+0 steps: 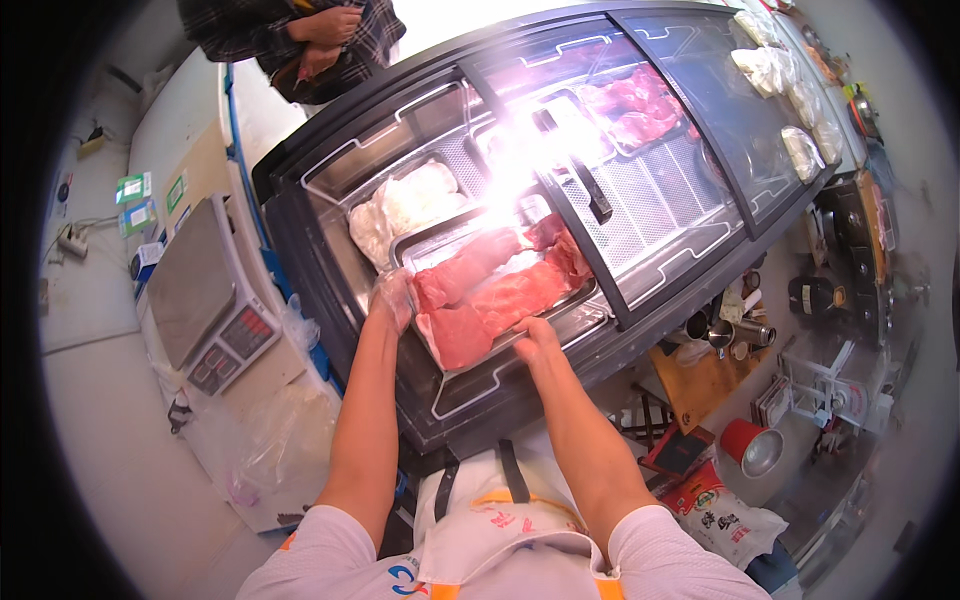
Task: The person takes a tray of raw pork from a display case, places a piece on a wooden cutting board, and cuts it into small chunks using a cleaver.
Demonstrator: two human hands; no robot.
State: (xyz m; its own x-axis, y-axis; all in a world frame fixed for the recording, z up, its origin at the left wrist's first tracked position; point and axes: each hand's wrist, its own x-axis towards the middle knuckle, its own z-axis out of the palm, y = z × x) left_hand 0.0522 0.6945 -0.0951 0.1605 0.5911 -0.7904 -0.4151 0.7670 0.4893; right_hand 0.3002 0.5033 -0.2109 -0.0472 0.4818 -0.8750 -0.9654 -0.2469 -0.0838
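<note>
Two long slabs of raw red meat point(500, 300) lie side by side in a shallow metal tray point(425, 238), within the uncovered left part of a dark-framed display case. My left hand point(393, 300), which looks covered by a thin clear plastic glove, grips the tray's left side, next to the end of the meat. At the near right side, my right hand point(538, 338) is closed on the tray's edge, its thumb close to the meat. The fingers beneath the tray are hidden. Pale whitish pieces point(408, 205) sit behind the tray in the case.
Sliding glass with a black handle point(590, 190) covers the case's middle, where more red meat point(635, 105) lies. A digital scale point(215, 300) stands on the left counter. Across the case is a person in a plaid sleeve point(340, 50). A red bucket point(750, 447) stands at lower right.
</note>
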